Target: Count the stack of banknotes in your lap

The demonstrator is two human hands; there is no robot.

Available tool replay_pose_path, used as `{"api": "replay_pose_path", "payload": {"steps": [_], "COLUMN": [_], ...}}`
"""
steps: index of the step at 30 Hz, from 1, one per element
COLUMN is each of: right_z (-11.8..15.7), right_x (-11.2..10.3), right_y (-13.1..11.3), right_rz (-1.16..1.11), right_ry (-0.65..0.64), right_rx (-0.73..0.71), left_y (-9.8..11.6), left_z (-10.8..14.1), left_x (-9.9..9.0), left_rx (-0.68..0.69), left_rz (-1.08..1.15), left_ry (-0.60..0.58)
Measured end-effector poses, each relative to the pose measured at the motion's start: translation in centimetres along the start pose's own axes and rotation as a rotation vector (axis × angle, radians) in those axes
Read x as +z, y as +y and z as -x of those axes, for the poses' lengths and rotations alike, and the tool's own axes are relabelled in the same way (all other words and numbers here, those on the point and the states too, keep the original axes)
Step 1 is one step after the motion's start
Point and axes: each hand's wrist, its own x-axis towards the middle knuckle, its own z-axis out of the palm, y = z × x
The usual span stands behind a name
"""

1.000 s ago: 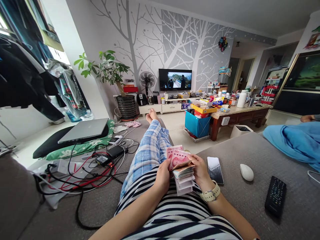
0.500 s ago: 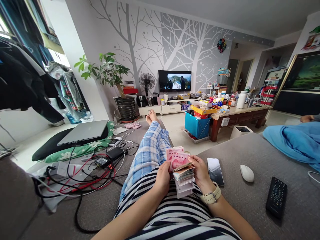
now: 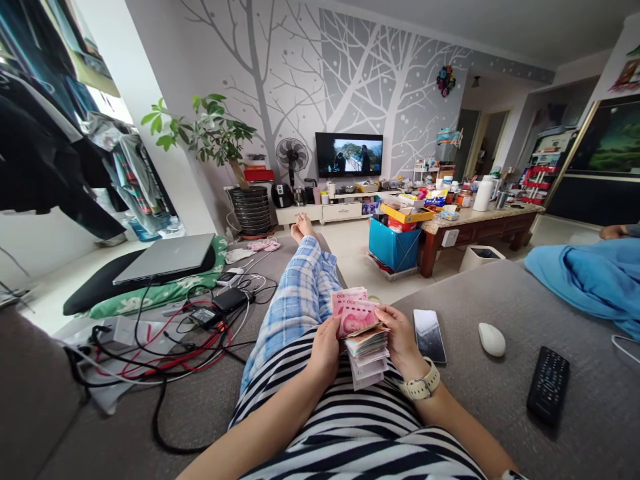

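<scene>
Between my two hands, above my lap, is a fanned bundle of banknotes (image 3: 359,321). Red notes marked 100 stick up at its far end, and a thick layered stack of mixed notes hangs toward me. My left hand (image 3: 327,350) is closed on the left edge of the red notes, thumb on top. With thumb and fingers, my right hand (image 3: 401,337) grips the right side of the bundle; a pale watch (image 3: 421,381) is on that wrist. A phone (image 3: 429,336) lies on the sofa just right of my right hand.
On the grey sofa, a white mouse (image 3: 492,340) and a black remote control (image 3: 549,385) lie at right. Tangled cables (image 3: 200,347) and a laptop (image 3: 167,259) are at left. A blue bin (image 3: 394,247) stands by the cluttered table (image 3: 480,227). A person's hand shows at far right.
Both hands keep hold of the banknotes in nearly the same pose. The view has shifted slightly, so most things sit a little higher in the picture.
</scene>
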Motion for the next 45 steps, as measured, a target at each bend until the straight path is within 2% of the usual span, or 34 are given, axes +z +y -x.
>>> {"api": "replay_pose_path", "payload": {"steps": [6,17,23,30,35,40,45], "right_z": [0.01,0.44,0.05,-0.20,-0.07,-0.13,-0.47], "right_x": [-0.08,0.17,-0.06,-0.28,-0.05,-0.21,-0.65], "right_y": [0.11,-0.24,-0.01,0.23,-0.02,0.13,0.57], "right_rz": [0.014,0.074,0.041,0.014,0.003,0.016,0.016], "right_ry": [-0.004,-0.009,0.073,-0.008,0.026,0.034,0.031], "right_rx": [-0.006,-0.034,-0.057,0.010,0.016,0.009,0.008], "left_y": [0.03,-0.03,0.01,0.01,0.06,-0.36,-0.51], "left_z": [0.16,0.19,0.29,0.25,0.14,-0.41,-0.58], "left_x": [0.10,0.04,-0.08,-0.03,0.01,-0.33,-0.45], "left_rx": [-0.010,-0.036,-0.045,-0.037,-0.048,-0.023,-0.086], "left_rz": [0.011,0.018,0.018,0.007,0.013,0.006,0.030], "left_ry": [0.005,-0.098,-0.114,-0.146,-0.109,0.026,0.069]}}
